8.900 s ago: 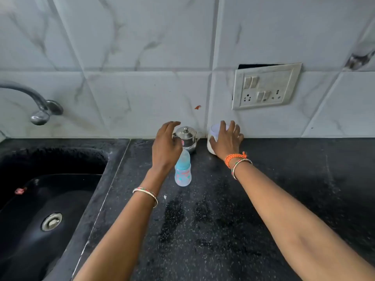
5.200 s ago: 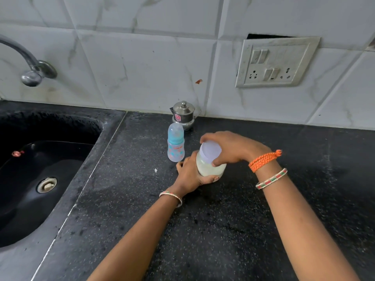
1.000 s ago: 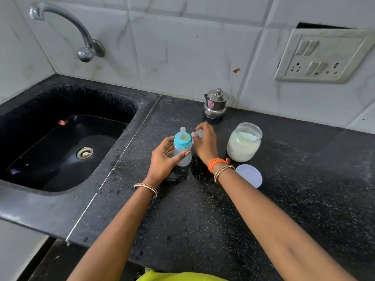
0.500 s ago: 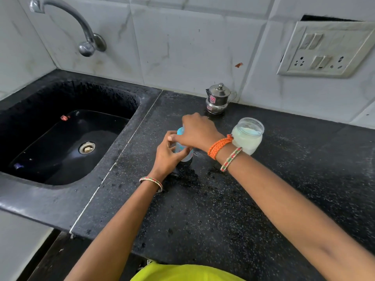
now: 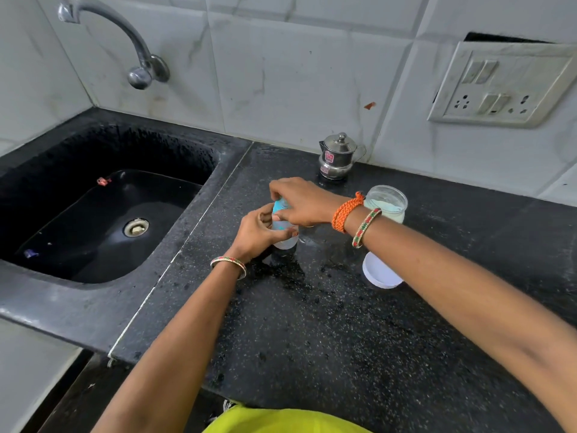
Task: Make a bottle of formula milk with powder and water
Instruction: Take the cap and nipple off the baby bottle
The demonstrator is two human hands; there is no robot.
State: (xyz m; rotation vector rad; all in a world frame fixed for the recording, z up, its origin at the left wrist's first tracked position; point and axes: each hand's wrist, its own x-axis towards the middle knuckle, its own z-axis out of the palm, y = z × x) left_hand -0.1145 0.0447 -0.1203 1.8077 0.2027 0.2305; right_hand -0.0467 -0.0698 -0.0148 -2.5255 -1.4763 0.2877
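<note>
A small clear plastic baby bottle with a light blue collar [image 5: 282, 237] stood upright on the black speckled stone table [image 5: 312, 323], near the middle and just right of the seam beside the sink. The left hand [image 5: 257, 234] was curled round the bottle's body from the left side, thumb and fingers wrapped against the clear plastic. The right hand [image 5: 301, 201] came over from above, its fingers bent down and gripping the blue collar at the top, so the teat was hidden under the palm. An orange braided thread band [image 5: 346, 212] and a beaded bangle circled the right wrist; a thin multicoloured bangle [image 5: 229, 265] sat on the left wrist. Behind the right wrist stood an open round clear jar holding white powder [image 5: 387, 203], partly covered by that wrist. Its flat white round lid [image 5: 381, 273] lay on the table nearer the person, apart from the jar and partly under the right forearm. A small lidded steel pot with a spout and a red label [image 5: 338, 157] stood against the pale marble-look wall tiles, behind the bottle. At left lay the black basin sink [image 5: 78, 232] with a metal drain, and a curved steel tap [image 5: 125, 35] projected from the wall above it. A white switch and socket plate [image 5: 502, 85] hung on the wall at right.
</note>
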